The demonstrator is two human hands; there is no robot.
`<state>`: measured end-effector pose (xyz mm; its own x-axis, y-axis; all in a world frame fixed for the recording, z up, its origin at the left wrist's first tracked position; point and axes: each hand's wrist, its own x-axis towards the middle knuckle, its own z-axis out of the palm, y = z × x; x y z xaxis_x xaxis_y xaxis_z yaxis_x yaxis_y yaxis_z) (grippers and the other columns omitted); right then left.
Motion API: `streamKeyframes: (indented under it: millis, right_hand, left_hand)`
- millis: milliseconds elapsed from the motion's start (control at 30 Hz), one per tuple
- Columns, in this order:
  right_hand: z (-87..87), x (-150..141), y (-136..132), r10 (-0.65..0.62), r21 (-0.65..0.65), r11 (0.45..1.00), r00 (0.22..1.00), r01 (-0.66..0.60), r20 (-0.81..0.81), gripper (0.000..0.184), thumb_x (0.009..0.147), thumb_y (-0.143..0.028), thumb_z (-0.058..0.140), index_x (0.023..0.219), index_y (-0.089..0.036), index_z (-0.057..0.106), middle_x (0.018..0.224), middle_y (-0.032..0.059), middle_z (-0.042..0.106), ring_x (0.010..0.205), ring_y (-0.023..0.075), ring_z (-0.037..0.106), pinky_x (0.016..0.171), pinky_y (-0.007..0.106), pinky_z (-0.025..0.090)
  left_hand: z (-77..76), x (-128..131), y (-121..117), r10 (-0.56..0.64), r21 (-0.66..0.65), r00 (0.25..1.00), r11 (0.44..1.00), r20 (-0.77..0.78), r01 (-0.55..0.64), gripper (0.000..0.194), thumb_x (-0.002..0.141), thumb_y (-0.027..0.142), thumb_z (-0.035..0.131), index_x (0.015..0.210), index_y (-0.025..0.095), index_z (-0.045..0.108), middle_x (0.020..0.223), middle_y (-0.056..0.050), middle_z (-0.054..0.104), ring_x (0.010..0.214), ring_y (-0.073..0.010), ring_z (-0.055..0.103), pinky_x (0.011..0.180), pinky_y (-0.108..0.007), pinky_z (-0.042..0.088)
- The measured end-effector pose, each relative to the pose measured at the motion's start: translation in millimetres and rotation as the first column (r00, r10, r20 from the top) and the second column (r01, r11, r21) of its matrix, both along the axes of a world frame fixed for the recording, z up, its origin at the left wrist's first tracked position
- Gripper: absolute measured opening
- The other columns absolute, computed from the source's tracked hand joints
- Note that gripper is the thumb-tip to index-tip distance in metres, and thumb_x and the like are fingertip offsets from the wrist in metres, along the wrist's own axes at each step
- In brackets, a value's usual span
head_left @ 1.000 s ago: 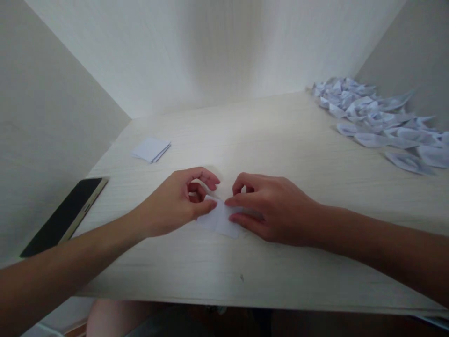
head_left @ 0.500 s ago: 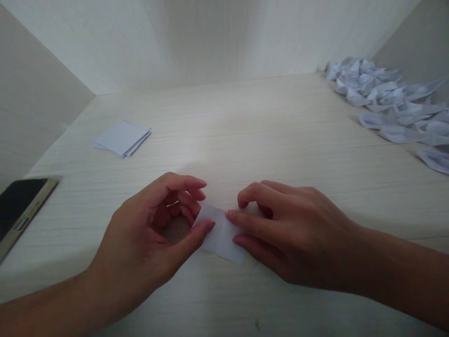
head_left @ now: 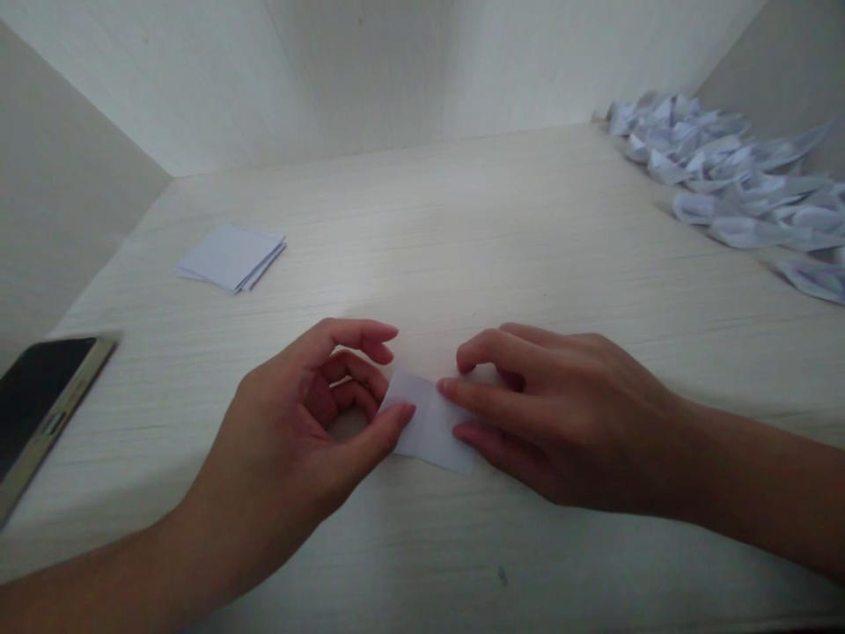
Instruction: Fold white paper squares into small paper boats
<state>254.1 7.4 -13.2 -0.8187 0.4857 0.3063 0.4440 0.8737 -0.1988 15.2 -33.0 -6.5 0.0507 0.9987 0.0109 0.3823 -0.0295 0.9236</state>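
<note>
A small white folded paper lies flat on the pale wooden desk near its front. My left hand curls beside it, thumb tip pressing the paper's left edge and the other fingers bent above. My right hand rests on the paper's right side, fingertips pressing it down, with the index finger bent. Both hands are closed on the paper, which is partly hidden under the right fingers.
A small stack of white paper squares lies at the left middle. A dark phone sits at the left edge. A heap of several folded paper shapes fills the back right corner. Walls enclose the desk on three sides.
The view has moved closer and lower over the desk. Both hands stay on the paper, and the fingers have shifted slightly along its fold.
</note>
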Motion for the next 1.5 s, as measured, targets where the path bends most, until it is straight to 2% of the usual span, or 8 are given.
streamKeyframes:
  millis: [233, 467, 667, 833, 1000, 1133, 1300, 1500]
  right_hand:
    - [0.5, 1.3, -1.4, 0.099, 0.076, 0.992, 0.995, -0.1, 0.019, 0.034, 0.107, -0.019, 0.048, 0.085, -0.021, 0.075, 0.096, 0.006, 0.077, 0.069, 0.0169, 0.057, 0.056, 0.033, 0.042]
    - [-2.2, 0.8, -0.5, 0.104, 0.069, 0.992, 0.993, -0.108, 0.052, 0.028, 0.104, -0.016, 0.051, 0.09, -0.02, 0.074, 0.099, 0.0074, 0.077, 0.073, 0.0193, 0.058, 0.058, 0.035, 0.042]
    - [-2.3, 1.9, -2.1, 0.093, 0.052, 0.994, 0.992, -0.097, 0.083, 0.024, 0.105, -0.018, 0.052, 0.097, -0.019, 0.074, 0.104, 0.0042, 0.077, 0.072, 0.0172, 0.058, 0.059, 0.034, 0.039]
    - [-1.1, 1.9, -1.0, 0.105, 0.0, 0.994, 0.992, -0.105, 0.063, 0.022, 0.105, -0.018, 0.052, 0.101, -0.019, 0.074, 0.11, 0.0031, 0.076, 0.075, 0.0183, 0.057, 0.06, 0.035, 0.04]
    - [0.0, 2.8, 0.1, 0.128, -0.025, 0.992, 0.991, -0.127, 0.037, 0.027, 0.105, -0.018, 0.05, 0.093, -0.018, 0.074, 0.115, 0.0051, 0.075, 0.078, 0.019, 0.052, 0.062, 0.034, 0.043]
    - [0.6, 2.7, -0.3, 0.131, -0.025, 0.991, 0.991, -0.131, 0.02, 0.03, 0.106, -0.017, 0.049, 0.093, -0.017, 0.076, 0.123, 0.0062, 0.073, 0.084, 0.0181, 0.055, 0.067, 0.033, 0.047]
    - [2.4, 2.4, -0.8, 0.152, -0.02, 0.988, 0.988, -0.151, 0.037, 0.03, 0.105, -0.014, 0.05, 0.099, -0.017, 0.079, 0.122, 0.0077, 0.073, 0.083, 0.0176, 0.058, 0.07, 0.032, 0.05]
    - [3.7, 2.3, -1.2, 0.149, 0.001, 0.989, 0.989, -0.149, 0.014, 0.035, 0.107, -0.016, 0.047, 0.095, -0.017, 0.08, 0.117, 0.0087, 0.074, 0.081, 0.0176, 0.057, 0.068, 0.033, 0.05]
  left_hand:
    - [0.7, 0.9, 2.1, 0.006, 0.051, 0.997, 0.999, -0.071, -0.003, 0.023, 0.077, 0.027, 0.085, 0.097, 0.031, 0.075, 0.081, 0.002, 0.075, 0.063, -0.0139, 0.071, 0.055, -0.021, 0.061]
    - [3.1, 3.3, 3.5, 0.005, 0.198, 0.957, 0.979, -0.288, 0.055, 0.01, 0.087, 0.027, 0.08, 0.092, 0.03, 0.072, 0.079, 0.004, 0.074, 0.058, -0.013, 0.067, 0.052, -0.023, 0.059]
    - [5.6, -3.3, -3.1, -0.067, 0.424, 0.813, 0.826, -0.579, 0.37, 0.011, 0.094, 0.017, 0.071, 0.099, 0.026, 0.074, 0.091, 0.003, 0.077, 0.072, -0.0105, 0.071, 0.064, -0.02, 0.06]
    - [12.8, -15.0, 0.8, -0.257, 0.377, 0.734, 0.725, -0.629, 0.577, 0.019, 0.094, 0.008, 0.067, 0.106, 0.02, 0.076, 0.101, -0.002, 0.079, 0.087, -0.0091, 0.075, 0.074, -0.014, 0.061]
    - [16.1, -25.6, 11.9, -0.329, 0.366, 0.711, 0.68, -0.622, 0.635, 0.02, 0.099, 0.008, 0.06, 0.106, 0.019, 0.075, 0.103, -0.002, 0.082, 0.094, -0.0088, 0.077, 0.083, -0.013, 0.062]
    - [17.1, -31.4, 15.6, -0.375, 0.307, 0.62, 0.625, -0.689, 0.718, 0.018, 0.101, 0.013, 0.061, 0.109, 0.019, 0.075, 0.107, -0.003, 0.083, 0.099, -0.0119, 0.079, 0.09, -0.015, 0.063]
    - [15.4, -34.8, 14.0, -0.322, 0.343, 0.653, 0.649, -0.685, 0.679, 0.021, 0.104, 0.02, 0.056, 0.113, 0.022, 0.075, 0.108, -0.002, 0.083, 0.099, -0.0151, 0.08, 0.09, -0.021, 0.066]
    - [19.3, -31.2, 17.7, -0.372, 0.289, 0.593, 0.614, -0.714, 0.734, 0.019, 0.102, 0.016, 0.059, 0.112, 0.019, 0.075, 0.106, -0.005, 0.084, 0.096, -0.0144, 0.081, 0.089, -0.019, 0.066]
